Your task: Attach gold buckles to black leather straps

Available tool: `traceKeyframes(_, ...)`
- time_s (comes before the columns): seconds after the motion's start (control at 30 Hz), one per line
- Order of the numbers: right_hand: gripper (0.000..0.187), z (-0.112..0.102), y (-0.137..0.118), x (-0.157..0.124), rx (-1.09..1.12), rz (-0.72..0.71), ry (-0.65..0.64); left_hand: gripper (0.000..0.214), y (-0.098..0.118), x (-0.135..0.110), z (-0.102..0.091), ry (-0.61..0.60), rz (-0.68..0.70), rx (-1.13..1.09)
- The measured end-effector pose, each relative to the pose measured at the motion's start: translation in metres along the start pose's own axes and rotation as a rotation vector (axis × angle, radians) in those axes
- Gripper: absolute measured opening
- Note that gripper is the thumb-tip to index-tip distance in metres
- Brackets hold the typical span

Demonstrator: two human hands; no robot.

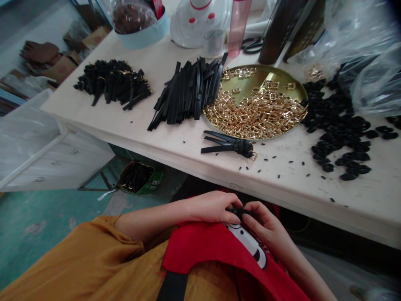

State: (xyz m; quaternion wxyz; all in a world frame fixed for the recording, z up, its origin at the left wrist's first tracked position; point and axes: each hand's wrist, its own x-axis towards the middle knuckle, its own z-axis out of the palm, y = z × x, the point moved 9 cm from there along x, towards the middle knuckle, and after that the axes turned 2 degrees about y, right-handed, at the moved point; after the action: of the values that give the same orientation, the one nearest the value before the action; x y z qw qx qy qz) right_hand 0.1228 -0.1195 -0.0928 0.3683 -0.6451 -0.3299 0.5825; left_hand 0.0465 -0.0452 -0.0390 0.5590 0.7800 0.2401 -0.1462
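Over the red apron (200, 246), both hands meet close to my body, below the table's front edge. My left hand (216, 207) pinches a small black strap piece (238, 212) between thumb and fingers. From the other side my right hand (265, 219) grips the same piece. Fingers cover most of it, so its full shape is hidden. On the table ahead lies a small bunch of black straps with gold buckles (230, 146). Behind that bunch, a round gold tray (247, 85) holds many loose gold buckles (260, 113).
Flat black straps (188, 90) are heaped left of the tray, with a pile of buckled straps (112, 83) farther left. Black loops (341, 125) spread at the right beside plastic bags (376, 79). Tiny black bits dot the white table (175, 146). A green box (138, 177) stands on the floor.
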Motion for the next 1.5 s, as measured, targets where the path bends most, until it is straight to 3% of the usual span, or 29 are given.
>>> traceKeyframes(0.23, 0.029, 0.007, -0.002, -0.002, 0.017, -0.016, 0.001, 0.038, -0.009, 0.0, 0.002, 0.012, -0.044, -0.045)
traceKeyframes(0.43, 0.03, 0.011, -0.016, 0.0, -0.129, -0.25, 0.032, 0.061, -0.009, -0.001, 0.002, 0.056, -0.046, -0.072)
traceKeyframes(0.57, 0.035, 0.018, -0.013, -0.001, -0.266, -0.342, 0.038, 0.059, -0.007, -0.001, 0.006, 0.058, -0.006, -0.018)
traceKeyframes(0.7, 0.039, 0.015, -0.008, 0.003, -0.278, -0.223, 0.029, 0.059, -0.006, -0.002, 0.01, 0.061, 0.003, 0.056)
traceKeyframes(0.87, 0.032, 0.023, -0.004, 0.003, -0.242, -0.023, -0.218, 0.06, -0.003, -0.003, 0.014, 0.047, 0.016, 0.186)
traceKeyframes(0.97, 0.029, 0.016, -0.008, 0.004, -0.281, -0.062, -0.126, 0.062, -0.008, -0.004, 0.007, 0.047, 0.007, 0.18)
traceKeyframes(1.13, 0.023, 0.013, -0.008, 0.003, -0.273, -0.114, -0.005, 0.023, -0.023, -0.006, 0.006, -0.111, -0.069, -0.048)
traceKeyframes(1.27, 0.023, 0.015, -0.007, 0.002, -0.272, -0.136, -0.008, 0.018, -0.038, -0.003, 0.016, -0.109, -0.173, -0.348)
traceKeyframes(1.33, 0.024, 0.017, -0.009, 0.001, -0.327, -0.189, -0.036, 0.018, -0.041, -0.002, 0.019, -0.071, -0.168, -0.333)
traceKeyframes(1.5, 0.027, 0.027, -0.017, -0.002, -0.547, -0.308, -0.128, 0.017, -0.033, -0.004, 0.014, 0.027, -0.097, -0.04)
